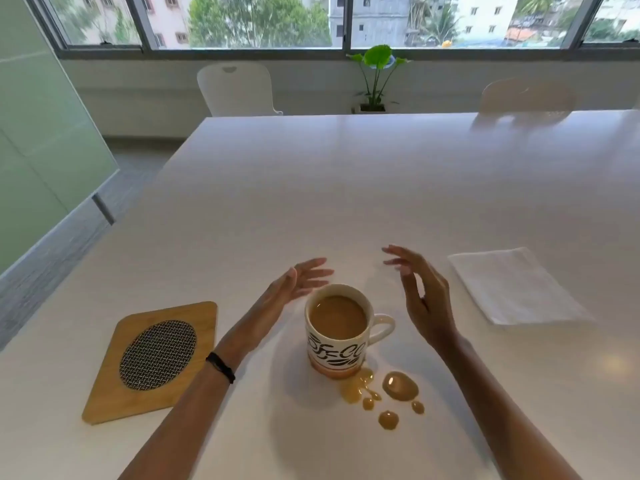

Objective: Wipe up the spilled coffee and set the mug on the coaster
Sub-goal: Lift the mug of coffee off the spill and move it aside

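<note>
A white mug (pixel 337 355) with black lettering stands upright on the white table (pixel 311 188), full of milky coffee, its handle pointing right. Spilled coffee (pixel 398 386) lies in several brown puddles just in front and right of the mug's base. A wooden coaster (pixel 104 393) with a woven oval centre lies to the left. A folded white napkin (pixel 512 289) lies to the right. My left hand (pixel 298 282) hovers open just left of the mug's far rim. My right hand (pixel 422 296) hovers open to the mug's right, fingers spread. Neither hand touches anything.
White chairs (pixel 239 88) stand behind the table's far edge, with a potted plant (pixel 375 77) under the window. A frosted glass partition (pixel 45 140) runs along the left, beyond the table's left edge.
</note>
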